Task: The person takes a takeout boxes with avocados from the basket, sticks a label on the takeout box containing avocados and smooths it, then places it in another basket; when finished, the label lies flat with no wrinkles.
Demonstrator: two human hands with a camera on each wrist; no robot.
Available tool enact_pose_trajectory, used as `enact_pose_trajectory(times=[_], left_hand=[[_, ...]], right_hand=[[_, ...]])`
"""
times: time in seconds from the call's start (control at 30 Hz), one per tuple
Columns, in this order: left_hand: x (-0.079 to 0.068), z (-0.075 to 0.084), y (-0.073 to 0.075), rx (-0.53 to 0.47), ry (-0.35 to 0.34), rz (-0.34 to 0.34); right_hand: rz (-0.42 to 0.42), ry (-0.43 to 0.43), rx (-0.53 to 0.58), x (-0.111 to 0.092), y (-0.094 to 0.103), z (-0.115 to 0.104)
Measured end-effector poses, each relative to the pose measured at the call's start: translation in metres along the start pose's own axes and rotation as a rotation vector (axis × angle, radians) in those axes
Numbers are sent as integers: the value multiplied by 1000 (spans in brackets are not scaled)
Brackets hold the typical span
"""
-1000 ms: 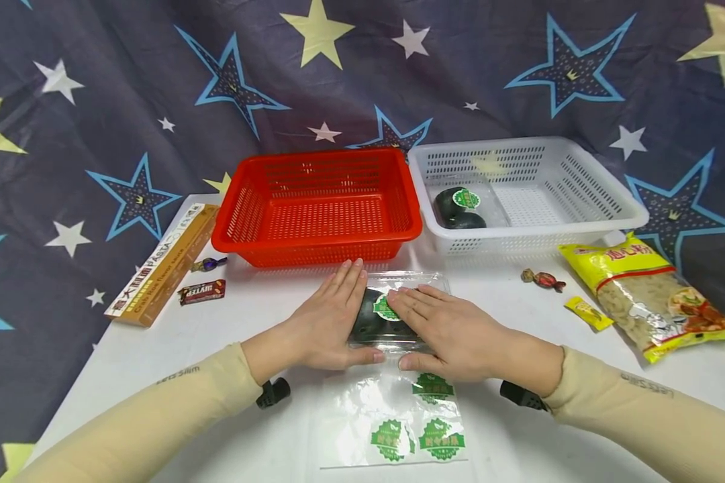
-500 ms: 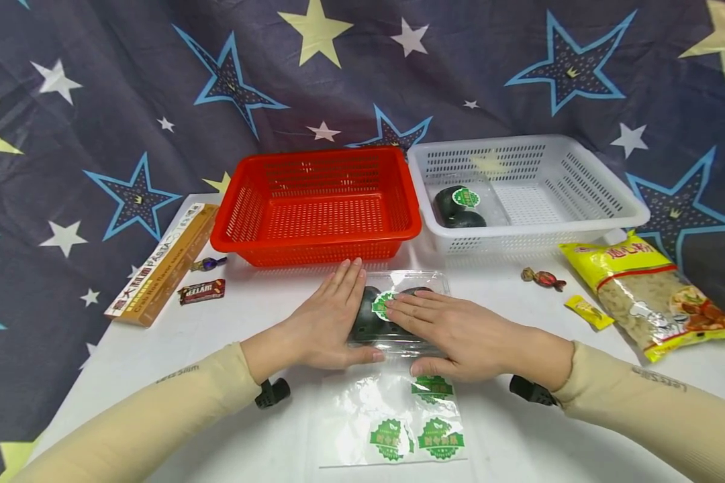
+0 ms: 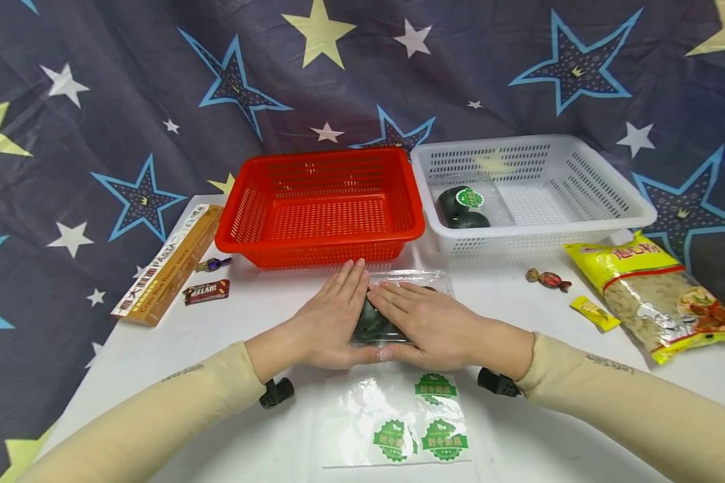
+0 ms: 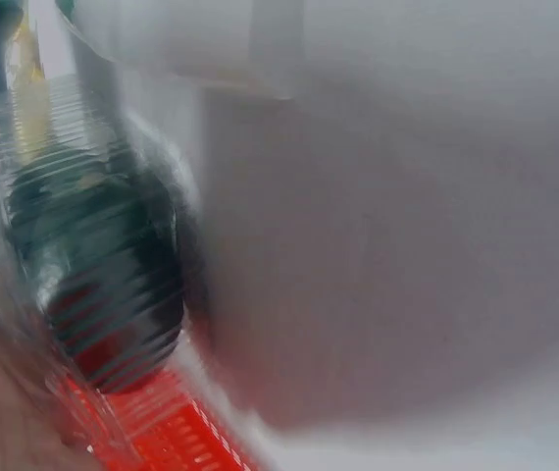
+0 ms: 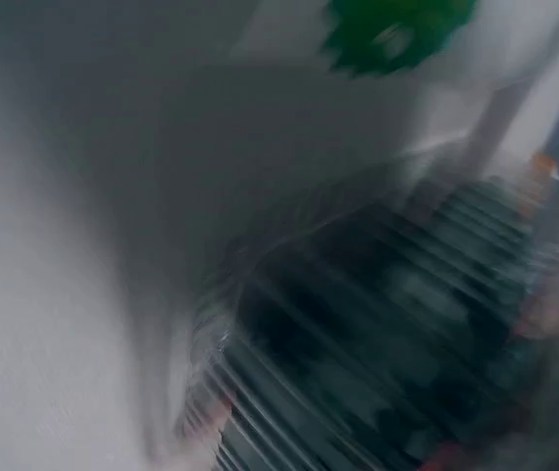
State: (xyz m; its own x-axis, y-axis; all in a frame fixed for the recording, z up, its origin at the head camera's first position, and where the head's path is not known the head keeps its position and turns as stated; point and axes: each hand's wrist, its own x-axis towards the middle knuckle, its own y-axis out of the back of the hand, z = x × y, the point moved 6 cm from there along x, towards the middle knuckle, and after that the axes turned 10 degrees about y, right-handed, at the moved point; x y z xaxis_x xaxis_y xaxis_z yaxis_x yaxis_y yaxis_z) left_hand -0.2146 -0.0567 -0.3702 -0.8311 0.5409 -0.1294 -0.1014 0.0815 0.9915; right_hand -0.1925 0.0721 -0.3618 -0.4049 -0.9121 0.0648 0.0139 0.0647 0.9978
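Note:
A clear plastic clamshell box (image 3: 423, 275) with dark green rounded fruits (image 3: 371, 323) inside lies on the white table, in front of the red basket. My left hand (image 3: 326, 325) rests along its left side, fingers straight and pointing away. Straight fingers of my right hand (image 3: 435, 329) press across the lid and cover its middle, where the green sticker is now hidden. The thumbs meet at the near edge. Through the ribbed box wall, the dark fruit (image 4: 103, 275) shows in the left wrist view; the right wrist view is blurred. Nearer me lies a clear sheet (image 3: 356, 422) with green round stickers (image 3: 445, 439).
Behind stand a red basket (image 3: 326, 251) and a white basket (image 3: 538, 235) holding a similar stickered box (image 3: 501, 201). A pasta box (image 3: 166, 268) and wrapped sweets (image 3: 207, 292) lie left. To the right are more sweets (image 3: 595, 313) and a yellow snack bag (image 3: 658, 298).
My right hand first slid a little right, uncovering the lid's green sticker, then moved back left over it until the thumbs met. The left hand has stayed in place.

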Motion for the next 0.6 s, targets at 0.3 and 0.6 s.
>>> enact_pose_trajectory(times=[0.3,0.6], left_hand=[[1,3,1,11,19,-26],[-1,2,0,-30,15,-33]], right_hand=[[67,112,150,-13,4,-12],[95,157,246,-16,6,-18]])
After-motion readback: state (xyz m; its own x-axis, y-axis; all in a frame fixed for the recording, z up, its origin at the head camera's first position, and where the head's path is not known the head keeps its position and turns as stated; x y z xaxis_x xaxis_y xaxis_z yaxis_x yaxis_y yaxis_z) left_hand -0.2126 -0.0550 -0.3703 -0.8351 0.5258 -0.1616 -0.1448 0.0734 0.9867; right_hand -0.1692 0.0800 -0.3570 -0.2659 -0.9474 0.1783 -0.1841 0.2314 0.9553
